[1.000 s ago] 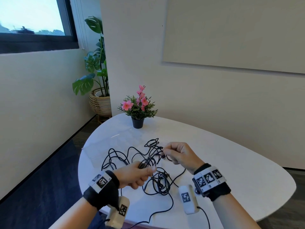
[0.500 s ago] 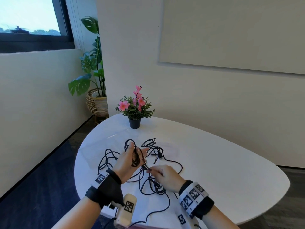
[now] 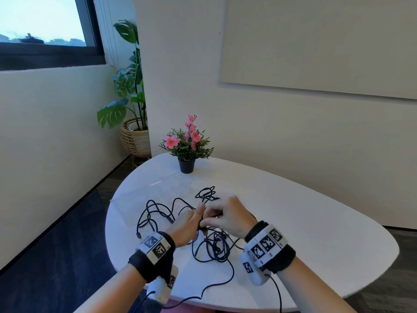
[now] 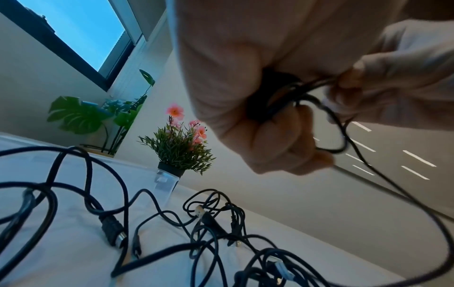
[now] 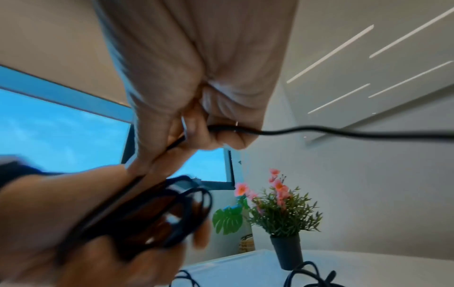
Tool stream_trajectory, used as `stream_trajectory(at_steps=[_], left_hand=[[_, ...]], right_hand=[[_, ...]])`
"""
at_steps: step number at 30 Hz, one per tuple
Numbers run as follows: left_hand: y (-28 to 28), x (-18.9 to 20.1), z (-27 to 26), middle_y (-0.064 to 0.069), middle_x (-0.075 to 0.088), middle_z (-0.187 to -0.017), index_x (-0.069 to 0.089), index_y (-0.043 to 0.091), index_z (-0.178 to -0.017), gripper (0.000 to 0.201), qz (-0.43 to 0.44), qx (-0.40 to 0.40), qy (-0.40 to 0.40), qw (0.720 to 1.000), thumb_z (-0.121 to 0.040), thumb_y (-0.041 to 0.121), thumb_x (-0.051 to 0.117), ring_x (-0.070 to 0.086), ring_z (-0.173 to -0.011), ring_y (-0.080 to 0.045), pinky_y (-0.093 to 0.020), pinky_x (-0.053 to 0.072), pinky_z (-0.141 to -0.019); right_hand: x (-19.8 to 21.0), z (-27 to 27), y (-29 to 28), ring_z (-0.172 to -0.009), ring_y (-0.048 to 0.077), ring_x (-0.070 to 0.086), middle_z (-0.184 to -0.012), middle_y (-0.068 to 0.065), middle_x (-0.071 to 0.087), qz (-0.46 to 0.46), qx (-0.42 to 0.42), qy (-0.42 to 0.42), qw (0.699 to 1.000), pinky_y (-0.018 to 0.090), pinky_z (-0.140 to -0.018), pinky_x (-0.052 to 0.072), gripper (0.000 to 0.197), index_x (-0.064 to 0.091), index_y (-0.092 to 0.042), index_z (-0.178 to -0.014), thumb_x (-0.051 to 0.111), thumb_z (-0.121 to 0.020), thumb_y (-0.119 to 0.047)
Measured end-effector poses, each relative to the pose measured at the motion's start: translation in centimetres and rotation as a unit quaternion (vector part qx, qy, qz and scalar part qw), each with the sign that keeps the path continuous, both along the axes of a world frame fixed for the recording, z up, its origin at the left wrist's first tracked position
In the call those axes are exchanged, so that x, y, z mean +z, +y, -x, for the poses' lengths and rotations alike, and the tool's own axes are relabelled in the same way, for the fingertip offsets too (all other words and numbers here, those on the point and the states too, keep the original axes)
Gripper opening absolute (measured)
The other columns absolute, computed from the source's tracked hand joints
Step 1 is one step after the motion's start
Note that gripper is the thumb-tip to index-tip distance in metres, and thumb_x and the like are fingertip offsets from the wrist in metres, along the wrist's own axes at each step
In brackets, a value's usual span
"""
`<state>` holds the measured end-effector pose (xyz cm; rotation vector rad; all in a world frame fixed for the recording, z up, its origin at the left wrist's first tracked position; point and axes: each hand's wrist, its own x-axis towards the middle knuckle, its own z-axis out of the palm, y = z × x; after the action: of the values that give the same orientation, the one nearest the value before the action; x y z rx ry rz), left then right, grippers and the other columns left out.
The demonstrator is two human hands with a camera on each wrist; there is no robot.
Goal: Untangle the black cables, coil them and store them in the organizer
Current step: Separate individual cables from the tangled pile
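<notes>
On the white table (image 3: 316, 222), seen from the head camera, the black cables (image 3: 209, 247) lie in a loose tangle near the front edge, spreading from about 9 o'clock of the hands round to 6 o'clock beneath them. Both hands meet above the tangle: the left hand (image 3: 187, 224) has a small coil (image 3: 200, 225) of cable in its curled fingers, and the right hand (image 3: 228, 216), just at its 3 o'clock and touching it, pinches a strand at the coil. One strand trails off the table edge at 6 o'clock. A flower pot (image 3: 186, 164) stands well apart at 12 o'clock, and a large leafy plant (image 3: 128, 86) in a woven basket stands on the floor at 11 o'clock. No organizer shows in this view

From the left wrist, the left hand (image 4: 245, 87) is clenched round the dark coil (image 4: 265, 101), its fingers (image 4: 277, 145) folded under it. At 3 o'clock the right hand (image 4: 405, 77) grasps strands leaving the coil. A loop hangs down from there toward the tangle (image 4: 209, 233) on the table, at 6 o'clock, where several plugs show

From the right wrist, blurred, the right hand (image 5: 191, 87) pinches one cable (image 5: 319, 131) that runs out toward 3 o'clock. At 7 o'clock the left hand (image 5: 73, 223) grips the looped coil (image 5: 176, 209)
</notes>
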<state>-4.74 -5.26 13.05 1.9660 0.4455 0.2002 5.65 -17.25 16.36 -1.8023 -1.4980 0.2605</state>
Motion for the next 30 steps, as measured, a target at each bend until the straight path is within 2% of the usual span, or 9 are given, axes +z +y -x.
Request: stream_trajectory(at_steps=[3, 8, 12, 16, 20, 23, 25, 27, 30], left_hand=[[-0.1, 0.1, 0.5, -0.004, 0.059, -0.064, 0.066, 0.014, -0.091, 0.072, 0.115, -0.064, 0.038, 0.991, -0.095, 0.062, 0.013, 0.036, -0.042, -0.009, -0.018, 0.023, -0.04], [0.2, 0.6, 0.6, 0.003, 0.036, -0.06, 0.055, 0.001, -0.098, 0.04, 0.235, -0.151, -0.025, 0.96, -0.085, 0.038, 0.062, 0.03, -0.049, -0.009, -0.018, 0.026, -0.046], [0.6, 0.3, 0.5, -0.001, 0.043, -0.066, 0.053, 0.008, -0.09, 0.029, 0.339, -0.08, -0.084, 0.934, -0.089, 0.037, 0.052, 0.046, -0.059, -0.014, -0.023, 0.042, -0.057], [0.6, 0.0, -0.1, -0.013, 0.064, -0.095, 0.058, 0.006, -0.091, 0.034, 0.418, 0.054, -0.153, 0.894, -0.098, 0.033, 0.039, 0.062, -0.096, -0.019, -0.031, 0.049, -0.081], [1.8, -0.2, -1.0, -0.013, 0.053, -0.134, 0.047, -0.004, -0.126, 0.053, 0.452, 0.158, -0.196, 0.856, -0.101, 0.038, 0.027, 0.046, -0.128, -0.022, -0.038, 0.038, -0.103], [1.9, -0.4, -1.0, -0.011, 0.062, -0.123, 0.049, -0.001, -0.128, 0.061, 0.45, 0.135, -0.181, 0.864, -0.101, 0.045, 0.02, 0.057, -0.116, -0.019, -0.037, 0.045, -0.094], [1.5, -0.3, -1.1, -0.006, 0.068, -0.085, 0.056, 0.002, -0.102, 0.052, 0.448, 0.17, -0.177, 0.86, -0.1, 0.046, 0.028, 0.066, -0.082, -0.016, -0.033, 0.054, -0.07], [1.2, -0.2, -1.3, -0.001, 0.049, -0.066, 0.048, 0.011, -0.081, 0.04, 0.381, 0.222, -0.17, 0.881, -0.098, 0.046, 0.039, 0.045, -0.049, -0.009, -0.021, 0.04, -0.042], [1.4, -0.6, -1.5, -0.001, 0.044, -0.07, 0.043, 0.014, -0.086, 0.031, 0.195, 0.208, -0.134, 0.949, -0.096, 0.044, 0.042, 0.031, -0.044, -0.007, -0.019, 0.025, -0.038]], right_hand=[[0.3, -1.9, -0.1, -0.06, 0.004, 0.058, -0.063, -0.001, 0.067, -0.043, -0.041, 0.067, 0.996, 0.024, -0.061, 0.05, 0.016, 0.069, -0.014, -0.065, 0.084, -0.067, -0.019], [-0.9, -2.8, -0.4, -0.054, 0.004, 0.052, -0.057, -0.006, 0.063, -0.088, -0.016, 0.219, 0.972, 0.016, -0.056, 0.041, 0.005, 0.073, -0.011, -0.073, 0.074, -0.077, -0.008], [-2.7, -2.7, -0.7, -0.049, 0.004, 0.044, -0.05, -0.01, 0.056, -0.051, -0.045, 0.226, 0.972, 0.02, -0.051, 0.038, 0.016, 0.073, -0.017, -0.084, 0.059, -0.091, -0.013], [-4.7, -1.8, -0.7, -0.045, 0.009, 0.042, -0.055, -0.01, 0.052, 0.018, -0.063, 0.215, 0.974, 0.021, -0.045, 0.037, 0.025, 0.067, -0.025, -0.109, 0.044, -0.1, -0.018], [-6.3, 0.0, -0.9, -0.049, 0.004, 0.042, -0.062, -0.003, 0.048, 0.114, -0.075, 0.142, 0.98, 0.017, -0.053, 0.034, 0.033, 0.055, -0.023, -0.129, 0.036, -0.102, -0.021], [-6.6, 1.4, -0.9, -0.055, 0.01, 0.041, -0.065, -0.001, 0.049, 0.164, -0.043, 0.063, 0.983, 0.023, -0.056, 0.033, 0.037, 0.048, -0.027, -0.137, 0.035, -0.102, -0.025], [-5.6, 2.7, -0.7, -0.057, 0.0, 0.041, -0.07, -0.007, 0.05, 0.184, -0.005, 0.032, 0.982, 0.016, -0.057, 0.033, 0.037, 0.046, -0.025, -0.138, 0.035, -0.102, -0.025], [-4.4, 3.7, -0.7, -0.066, 0.009, 0.047, -0.08, 0.0, 0.055, 0.197, 0.035, -0.006, 0.98, 0.024, -0.061, 0.035, 0.033, 0.052, -0.016, -0.13, 0.036, -0.102, -0.025], [-3.1, 4.1, -0.5, -0.073, 0.024, 0.049, -0.082, 0.013, 0.059, 0.192, 0.057, -0.089, 0.976, 0.033, -0.068, 0.041, 0.025, 0.059, -0.007, -0.1, 0.04, -0.1, -0.024]])
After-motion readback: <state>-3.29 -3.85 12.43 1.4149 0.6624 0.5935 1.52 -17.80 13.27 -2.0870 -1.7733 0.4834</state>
